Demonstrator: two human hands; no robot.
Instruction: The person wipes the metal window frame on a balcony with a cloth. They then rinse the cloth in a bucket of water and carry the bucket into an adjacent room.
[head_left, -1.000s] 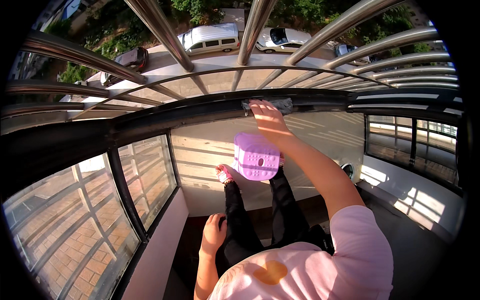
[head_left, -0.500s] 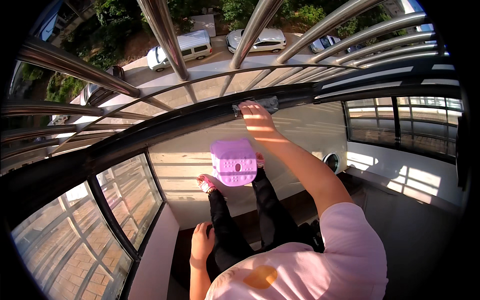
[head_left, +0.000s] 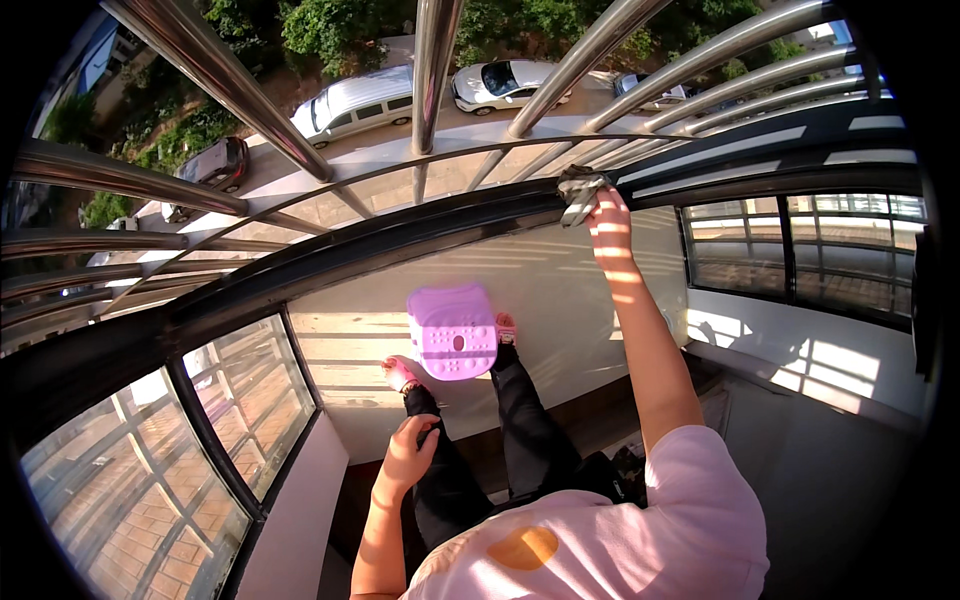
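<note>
My right hand grips a crumpled grey cloth and presses it on the black window frame, near where the frame meets the dark panel on the right. Part of the cloth hangs over the frame's near edge. My left hand hangs low over my left leg, its fingers loosely bent and apart from the thumb, with nothing seen in it. Below the frame, between my feet, stands a pink plastic stool with a hole in its top.
Thick metal guard bars run outside the frame, high above parked cars such as a white van. Glass window panes stand at the left and right. My feet rest on a pale sunlit surface.
My right hand has slid the cloth to the right along the frame, and the cloth is more bunched. My left hand has risen slightly. The view has shifted a little.
</note>
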